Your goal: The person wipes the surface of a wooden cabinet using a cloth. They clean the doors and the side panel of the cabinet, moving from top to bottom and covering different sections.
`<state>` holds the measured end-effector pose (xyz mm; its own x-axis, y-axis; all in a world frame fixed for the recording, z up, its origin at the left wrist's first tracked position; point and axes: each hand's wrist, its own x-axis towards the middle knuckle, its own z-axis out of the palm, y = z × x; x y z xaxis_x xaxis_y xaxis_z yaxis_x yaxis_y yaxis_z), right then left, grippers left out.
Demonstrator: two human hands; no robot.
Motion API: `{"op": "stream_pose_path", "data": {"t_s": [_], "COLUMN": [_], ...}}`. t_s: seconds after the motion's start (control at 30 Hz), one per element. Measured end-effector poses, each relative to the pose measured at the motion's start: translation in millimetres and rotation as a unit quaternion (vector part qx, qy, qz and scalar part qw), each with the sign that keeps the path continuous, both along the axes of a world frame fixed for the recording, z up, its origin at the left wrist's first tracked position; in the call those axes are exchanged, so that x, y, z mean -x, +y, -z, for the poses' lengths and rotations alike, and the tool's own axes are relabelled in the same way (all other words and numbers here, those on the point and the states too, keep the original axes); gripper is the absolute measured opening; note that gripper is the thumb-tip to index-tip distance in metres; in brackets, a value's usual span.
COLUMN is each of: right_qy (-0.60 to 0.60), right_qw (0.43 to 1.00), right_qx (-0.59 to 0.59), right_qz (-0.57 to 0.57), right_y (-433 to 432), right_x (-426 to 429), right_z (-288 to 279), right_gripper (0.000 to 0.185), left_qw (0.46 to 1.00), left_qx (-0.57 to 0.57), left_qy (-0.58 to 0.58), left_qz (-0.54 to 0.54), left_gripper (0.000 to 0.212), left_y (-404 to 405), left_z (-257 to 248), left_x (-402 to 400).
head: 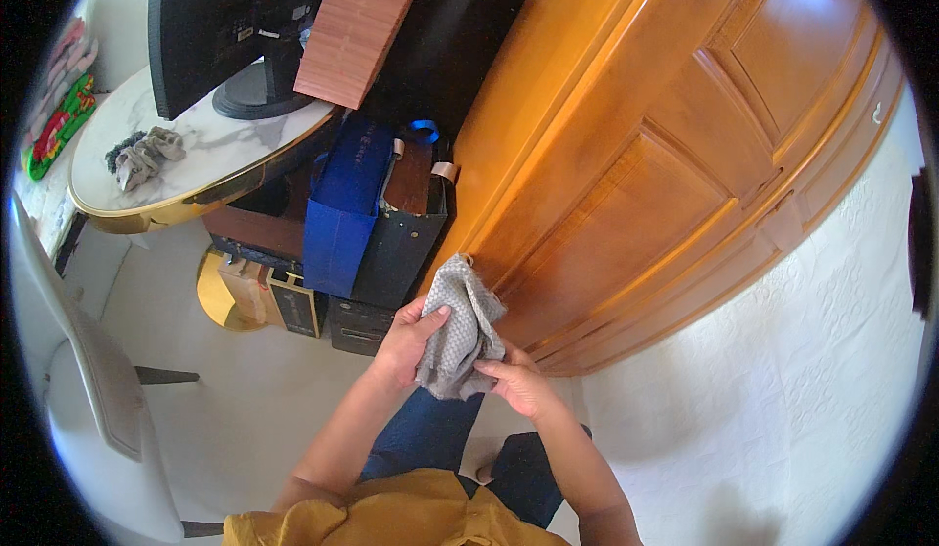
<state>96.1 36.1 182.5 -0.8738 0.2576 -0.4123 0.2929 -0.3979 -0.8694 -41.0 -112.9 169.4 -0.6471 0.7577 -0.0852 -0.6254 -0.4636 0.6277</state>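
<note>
A grey patterned cloth hangs bunched between my two hands, in front of the lower corner of a wooden wardrobe. My left hand grips its left edge, with the thumb lying on top of the fabric. At the lower right edge, my right hand pinches the cloth between thumb and fingers. Part of the fingers of both hands is hidden by the cloth. More crumpled grey fabric lies on a marble-topped table at the upper left.
A black monitor stands on the table, with a wood-grain box beside it. Below are a blue paper bag, a black bag and several boxes. A pale chair is at the left. Folded colourful textiles lie beyond the table.
</note>
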Motion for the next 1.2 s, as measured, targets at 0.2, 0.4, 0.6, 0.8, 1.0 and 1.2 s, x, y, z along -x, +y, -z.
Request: {"op": "stream_pose_path", "data": {"t_s": [0.2, 0.4, 0.6, 0.8, 1.0, 1.2], "right_qy": [-0.009, 0.051, -0.018, 0.003, 0.138, 0.17], "right_qw": [0.989, 0.955, 0.831, 0.986, 0.967, 0.973], "right_qx": [-0.013, -0.241, -0.533, 0.107, 0.065, 0.016], "right_qz": [0.145, 0.167, 0.16, 0.128, 0.203, 0.154], "right_y": [-1, 8, 13, -30, -20, -24], "right_x": [-3, 10, -6, -4, -6, -1], "right_z": [5, 7, 19, 31, 13, 1], "right_gripper": [0.036, 0.029, 0.025, 0.036, 0.033, 0.032], "left_qw": [0.962, 0.995, 0.989, 0.986, 0.904, 0.984], "left_qx": [0.133, 0.079, -0.032, -0.054, 0.205, 0.104], "left_qy": [0.227, -0.063, -0.148, -0.147, 0.3, 0.139], "left_qz": [-0.066, 0.015, 0.006, 0.059, -0.226, -0.036], "left_gripper": [0.019, 0.027, 0.038, 0.042, 0.023, 0.037], "left_y": [-5, -20, -34, -24, -9, -10], "left_z": [29, 26, 32, 44, 73, 64], "left_x": [4, -12, -9, -33, -35, -50]}}
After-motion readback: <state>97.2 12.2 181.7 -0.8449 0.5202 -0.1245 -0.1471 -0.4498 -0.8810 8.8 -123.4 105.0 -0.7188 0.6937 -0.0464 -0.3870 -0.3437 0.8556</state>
